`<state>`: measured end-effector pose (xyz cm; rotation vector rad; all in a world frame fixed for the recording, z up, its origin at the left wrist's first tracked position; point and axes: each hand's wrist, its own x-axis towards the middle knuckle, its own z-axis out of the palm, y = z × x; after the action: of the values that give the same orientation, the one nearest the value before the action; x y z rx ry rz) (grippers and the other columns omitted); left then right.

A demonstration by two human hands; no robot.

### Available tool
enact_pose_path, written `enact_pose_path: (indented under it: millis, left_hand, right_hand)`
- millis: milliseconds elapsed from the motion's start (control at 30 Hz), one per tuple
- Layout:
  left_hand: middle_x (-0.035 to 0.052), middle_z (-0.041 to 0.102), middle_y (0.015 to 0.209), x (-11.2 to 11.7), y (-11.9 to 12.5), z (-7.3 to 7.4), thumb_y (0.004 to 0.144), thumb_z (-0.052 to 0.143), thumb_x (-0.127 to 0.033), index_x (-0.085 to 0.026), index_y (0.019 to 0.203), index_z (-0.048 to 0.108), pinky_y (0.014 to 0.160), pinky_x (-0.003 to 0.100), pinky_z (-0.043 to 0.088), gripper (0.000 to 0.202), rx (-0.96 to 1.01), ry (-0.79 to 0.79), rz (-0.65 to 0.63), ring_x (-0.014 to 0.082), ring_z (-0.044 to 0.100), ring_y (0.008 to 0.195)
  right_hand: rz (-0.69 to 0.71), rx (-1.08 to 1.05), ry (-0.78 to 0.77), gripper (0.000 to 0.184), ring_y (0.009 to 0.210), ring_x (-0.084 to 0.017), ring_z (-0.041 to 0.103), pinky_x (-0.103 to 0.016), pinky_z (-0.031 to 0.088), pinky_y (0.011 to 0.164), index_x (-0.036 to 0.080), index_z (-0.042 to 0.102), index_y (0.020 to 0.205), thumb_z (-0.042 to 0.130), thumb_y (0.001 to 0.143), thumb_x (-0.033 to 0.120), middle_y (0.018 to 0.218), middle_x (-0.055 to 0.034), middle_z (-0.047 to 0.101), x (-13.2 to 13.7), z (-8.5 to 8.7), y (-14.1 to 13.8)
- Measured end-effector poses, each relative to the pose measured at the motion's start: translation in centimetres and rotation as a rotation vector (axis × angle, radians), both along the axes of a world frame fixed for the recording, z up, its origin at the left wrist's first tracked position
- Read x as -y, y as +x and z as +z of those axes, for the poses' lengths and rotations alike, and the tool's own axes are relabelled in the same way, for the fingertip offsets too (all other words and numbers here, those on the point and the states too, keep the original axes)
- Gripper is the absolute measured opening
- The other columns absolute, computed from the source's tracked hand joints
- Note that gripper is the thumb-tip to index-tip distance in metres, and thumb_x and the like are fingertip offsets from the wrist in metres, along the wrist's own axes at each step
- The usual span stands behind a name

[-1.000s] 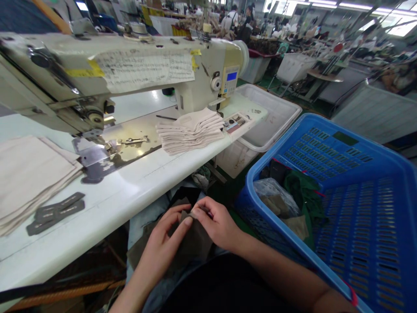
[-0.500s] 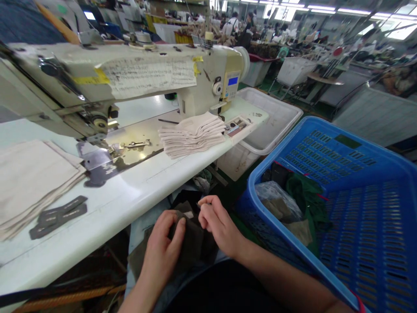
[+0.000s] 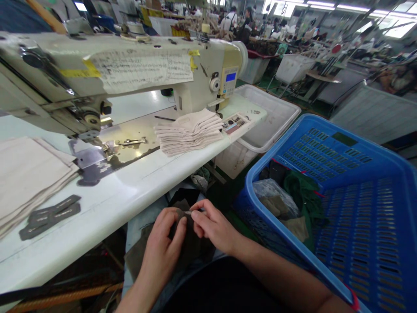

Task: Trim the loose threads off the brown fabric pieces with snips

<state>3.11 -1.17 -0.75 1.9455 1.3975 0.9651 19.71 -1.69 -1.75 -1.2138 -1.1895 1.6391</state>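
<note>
In my lap, below the table edge, lies a dark olive-brown cloth piece [image 3: 189, 250]. My left hand [image 3: 163, 237] is closed on it, thumb and fingers gripping a bunched fold. Close beside, my right hand [image 3: 213, 227] pinches thumb against forefinger at the cloth's upper edge, where a small pale spot shows. What sits between those right fingertips is too small to make out. The other right fingers are curled under.
A sewing machine [image 3: 137, 65] stands on the white table [image 3: 143, 180]. Folded beige cloth pieces [image 3: 190, 130], a flat beige stack [image 3: 29, 174] and dark grey templates [image 3: 52, 216] lie there. At right are a blue basket [image 3: 283, 237] holding cloth and a white bin [image 3: 270, 115].
My right hand has moved slightly left and down, bringing its pinched fingertips to the cloth's edge by my left thumb. The left hand keeps its hold. The view has shifted slightly.
</note>
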Motion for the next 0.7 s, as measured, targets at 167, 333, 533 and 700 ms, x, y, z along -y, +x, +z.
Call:
enact_pose_path:
  millis: [167,333,533,700]
  left_hand:
    - [0.0031,0.064,0.088,0.13,-0.11,0.01,0.095,0.052,-0.028,-0.024,0.077,0.056,0.075,0.029,0.054,0.019,-0.033,0.052,-0.068,0.0193,0.065,0.084]
    - [0.0025,0.063,0.091,0.31,-0.25,-0.12,0.096,0.052,-0.023,-0.023,0.079,0.055,0.075,0.026,0.053,0.017,-0.062,0.106,-0.096,0.017,0.065,0.084]
    - [0.0042,0.065,0.093,0.52,-0.24,-0.36,0.096,0.051,-0.024,-0.023,0.084,0.059,0.075,0.029,0.055,0.015,-0.088,0.105,-0.097,0.0184,0.067,0.083]
    - [0.0039,0.065,0.089,0.55,-0.1,-0.45,0.096,0.052,-0.027,-0.023,0.075,0.054,0.075,0.029,0.054,0.021,-0.027,0.049,-0.057,0.0187,0.066,0.083]
  right_hand:
    - [-0.008,-0.028,-0.026,0.03,0.053,-0.011,0.043,-0.025,0.032,0.054,0.019,0.052,0.101,0.057,0.094,0.048,0.059,0.0076,0.05,-0.02,0.31,-0.08]
    - [-0.015,-0.046,-0.036,0.033,0.052,-0.01,0.041,-0.026,0.031,0.053,0.019,0.053,0.097,0.058,0.091,0.05,0.058,0.0076,0.049,-0.03,0.59,-0.11]
    - [-0.02,-0.09,-0.129,0.032,0.048,-0.009,0.038,-0.023,0.027,0.048,0.02,0.049,0.091,0.064,0.087,0.048,0.054,0.0106,0.046,-0.32,0.32,-0.34]
    - [-0.08,-0.097,-0.128,0.029,0.046,-0.009,0.037,-0.022,0.025,0.046,0.02,0.05,0.091,0.068,0.085,0.043,0.053,0.0115,0.043,-0.16,-0.23,-0.66]
